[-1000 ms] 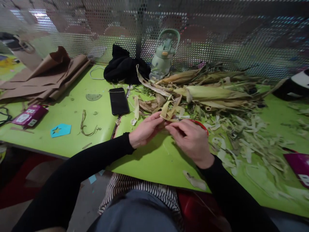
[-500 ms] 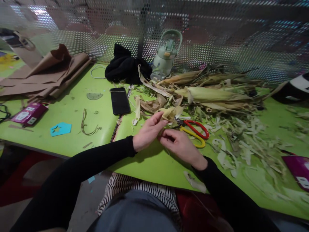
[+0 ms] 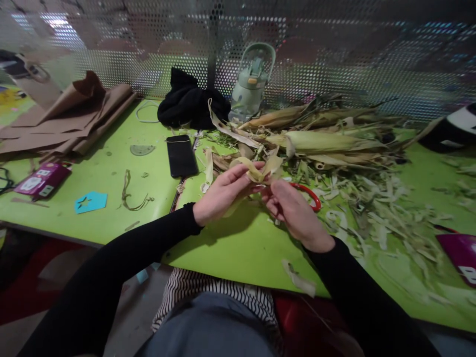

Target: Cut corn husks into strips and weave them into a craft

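Between my two hands is a pale yellow corn husk piece [image 3: 257, 171], its strips curling upward and outward. My left hand [image 3: 228, 191] grips it from the left, fingers pressed around its base. From the right, my right hand [image 3: 295, 213] pinches the lower right side of the husk between thumb and fingers. Scissors [image 3: 314, 198] lie just behind my right hand; one red handle loop shows, the rest is covered by the hand. Beyond the hands rests a pile of dried corn husks [image 3: 323, 143].
A black phone [image 3: 182, 156] lies left of the hands. Behind it are black cloth [image 3: 193, 101] and a green bottle [image 3: 251, 82]. Husk scraps [image 3: 386, 213] cover the right side. Brown paper [image 3: 82, 119], a purple packet [image 3: 43, 179] and a blue paper piece [image 3: 91, 202] lie left.
My right hand has moved up and right, now pinching the husk and covering the scissors' yellow loop. The husk strips have spread wider apart. The view has shifted slightly.
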`<state>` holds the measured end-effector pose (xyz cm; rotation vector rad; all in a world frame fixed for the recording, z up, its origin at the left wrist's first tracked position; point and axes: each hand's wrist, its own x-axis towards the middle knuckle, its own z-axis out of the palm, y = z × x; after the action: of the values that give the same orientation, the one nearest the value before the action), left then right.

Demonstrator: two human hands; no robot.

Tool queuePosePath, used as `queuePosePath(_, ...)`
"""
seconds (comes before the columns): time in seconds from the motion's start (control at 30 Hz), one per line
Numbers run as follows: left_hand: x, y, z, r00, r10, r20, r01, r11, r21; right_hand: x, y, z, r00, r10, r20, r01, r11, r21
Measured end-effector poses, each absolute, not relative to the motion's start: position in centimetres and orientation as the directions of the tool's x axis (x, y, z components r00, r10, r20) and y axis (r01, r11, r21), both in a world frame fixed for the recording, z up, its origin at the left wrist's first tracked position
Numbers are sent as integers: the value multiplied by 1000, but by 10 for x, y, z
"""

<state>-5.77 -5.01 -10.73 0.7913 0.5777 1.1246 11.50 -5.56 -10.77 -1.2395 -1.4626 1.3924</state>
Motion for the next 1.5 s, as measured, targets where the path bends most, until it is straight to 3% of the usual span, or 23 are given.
queuePosePath(0.1, -55, -52, -107, 356, 934, -43, -523, 237, 818, 111, -55, -109, -118, 993, -30, -120, -44, -992)
queuePosePath(0.33, -60, -48, -104, 299, 954, -18, -521, 179, 835, 117, -50, -106, 53, 998, 21, -196, 31, -980)
queuePosePath(0.43, -61, -46, -107, 292, 956, 11, -463, 132, 876, 120, -50, -106, -65, 996, -52, -158, -62, -985)
queuePosePath(0.57, -59, -50, -110, 430, 903, -6, -292, 146, 945, 118, -53, -110, -148, 986, -82, -70, -93, -993)
queuePosePath(0.73, -59, -61, -103, 417, 909, -27, -118, 84, 989, 113, -58, -116, -67, 996, 65, -5, 65, -998)
queuePosePath(0.97, -62, -57, -104, 266, 944, 196, 117, -233, 965, 110, -65, -111, -63, 968, 242, 164, 249, -955)
queuePosePath(1.27, -62, -61, -97, 489, 871, -48, 104, -4, 995, 110, -66, -109, -81, 951, 299, 380, 306, -873)
queuePosePath(1.37, -58, -62, -98, 523, 841, -140, -39, 187, 982, 111, -67, -109, -97, 935, 342, 451, 347, -822)
queuePosePath(1.5, -57, -64, -97, 502, 825, -259, -143, 374, 916, 110, -68, -111, -127, 950, 286, 369, 313, -875)
